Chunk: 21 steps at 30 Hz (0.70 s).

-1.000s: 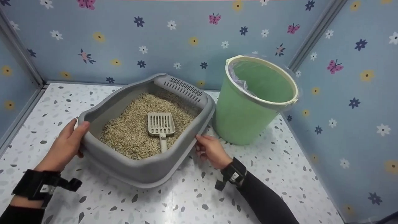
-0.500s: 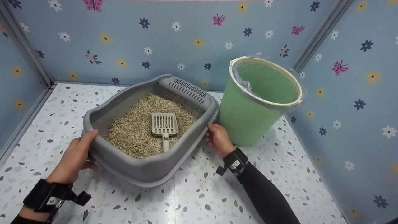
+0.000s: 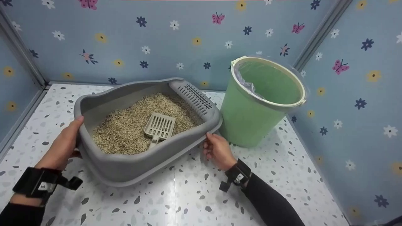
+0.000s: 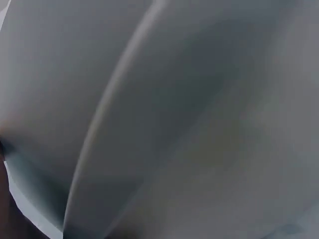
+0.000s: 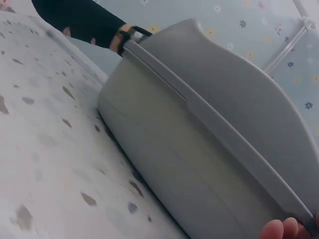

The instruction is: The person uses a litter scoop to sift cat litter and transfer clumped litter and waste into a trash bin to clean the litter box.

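A grey cat litter box (image 3: pixel 144 164) stands at an angle on the speckled surface, with tan pellet litter (image 3: pixel 116 135) inside. On the litter lies a pale slotted litter scoop (image 3: pixel 160 125), its handle toward the near wall. My left hand (image 3: pixel 64 146) grips the box's left end, thumb at the rim and the other fingers mostly hidden behind the wall. At the right corner my right hand (image 3: pixel 218 152) holds the outer lip, thumb above; in the right wrist view its fingertips (image 5: pixel 279 230) curl below that lip. Grey box wall (image 4: pixel 149 124) fills the left wrist view.
A green trash bin (image 3: pixel 248 122) with a cream rim and clear liner stands close beside the box's right corner. Blue flowered panels (image 3: pixel 157 44) enclose the back and both sides. The speckled white surface (image 3: pixel 188 194) extends in front of the box.
The litter box has turned clockwise as seen from above, its near corner swinging left and its perforated end right. The scoop has turned with it. Both hands have kept hold of the box.
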Motion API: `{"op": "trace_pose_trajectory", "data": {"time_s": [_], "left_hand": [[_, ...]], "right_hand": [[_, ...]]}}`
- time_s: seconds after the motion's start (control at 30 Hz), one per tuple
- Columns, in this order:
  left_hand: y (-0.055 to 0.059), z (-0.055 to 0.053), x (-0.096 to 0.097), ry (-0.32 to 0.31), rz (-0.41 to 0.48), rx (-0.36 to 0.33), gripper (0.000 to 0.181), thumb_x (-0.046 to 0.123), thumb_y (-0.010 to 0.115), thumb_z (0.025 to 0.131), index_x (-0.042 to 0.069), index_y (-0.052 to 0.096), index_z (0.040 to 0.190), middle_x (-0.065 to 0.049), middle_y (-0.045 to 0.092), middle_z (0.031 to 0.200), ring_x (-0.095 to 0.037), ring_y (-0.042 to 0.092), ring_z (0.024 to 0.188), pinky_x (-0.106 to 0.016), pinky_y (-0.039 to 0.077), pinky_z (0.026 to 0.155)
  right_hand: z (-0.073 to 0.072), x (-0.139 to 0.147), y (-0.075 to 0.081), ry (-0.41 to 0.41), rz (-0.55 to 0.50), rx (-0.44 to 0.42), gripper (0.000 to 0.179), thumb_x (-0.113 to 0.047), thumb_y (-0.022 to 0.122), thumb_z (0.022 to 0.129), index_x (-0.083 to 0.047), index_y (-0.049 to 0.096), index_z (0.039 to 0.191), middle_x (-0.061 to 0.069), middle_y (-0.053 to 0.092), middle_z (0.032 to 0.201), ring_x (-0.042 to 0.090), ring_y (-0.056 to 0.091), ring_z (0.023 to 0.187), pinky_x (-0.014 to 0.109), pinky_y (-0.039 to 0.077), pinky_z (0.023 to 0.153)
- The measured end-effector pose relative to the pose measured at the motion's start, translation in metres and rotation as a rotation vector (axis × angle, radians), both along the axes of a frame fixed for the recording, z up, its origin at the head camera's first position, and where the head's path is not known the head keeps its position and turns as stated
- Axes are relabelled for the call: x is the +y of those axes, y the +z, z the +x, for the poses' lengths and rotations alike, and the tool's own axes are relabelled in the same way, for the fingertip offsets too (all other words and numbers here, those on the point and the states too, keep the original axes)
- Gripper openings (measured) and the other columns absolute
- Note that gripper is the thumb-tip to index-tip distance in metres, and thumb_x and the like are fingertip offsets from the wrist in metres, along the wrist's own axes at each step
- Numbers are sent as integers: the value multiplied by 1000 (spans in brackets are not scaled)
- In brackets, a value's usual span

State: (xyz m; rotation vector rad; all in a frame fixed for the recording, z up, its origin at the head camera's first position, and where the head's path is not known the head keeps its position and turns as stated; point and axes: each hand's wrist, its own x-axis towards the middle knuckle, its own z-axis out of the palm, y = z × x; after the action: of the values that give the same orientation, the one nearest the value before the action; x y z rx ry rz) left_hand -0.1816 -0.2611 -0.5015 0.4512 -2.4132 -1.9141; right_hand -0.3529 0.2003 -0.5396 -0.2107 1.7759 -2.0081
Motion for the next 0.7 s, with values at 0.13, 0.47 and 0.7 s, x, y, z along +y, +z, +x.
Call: {"op": "trace_pose_trajectory", "data": {"time_s": [0.13,0.47,0.7], "left_hand": [[4,31,35,-60,-24,-44,90,68,26,116,-1,17,171,-22,55,134,-26,64,97,-46,61,71],[0,45,72,50,-14,0,84,56,41,118,0,8,171,-28,38,150,-23,55,97,-39,54,62],[-12,15,28,2,7,39,89,61,35,117,2,7,178,-28,37,161,-6,62,110,-35,60,84]], "right_hand": [[-25,12,3,-84,-41,-7,27,-31,59,116,-13,61,96,2,61,84,14,56,67,22,42,52],[-34,20,2,-17,-11,22,27,-27,60,116,-11,61,94,1,59,83,13,53,69,21,41,52],[0,28,-10,-19,2,40,29,-29,63,115,-10,63,93,0,62,83,13,54,67,22,39,50]]}}
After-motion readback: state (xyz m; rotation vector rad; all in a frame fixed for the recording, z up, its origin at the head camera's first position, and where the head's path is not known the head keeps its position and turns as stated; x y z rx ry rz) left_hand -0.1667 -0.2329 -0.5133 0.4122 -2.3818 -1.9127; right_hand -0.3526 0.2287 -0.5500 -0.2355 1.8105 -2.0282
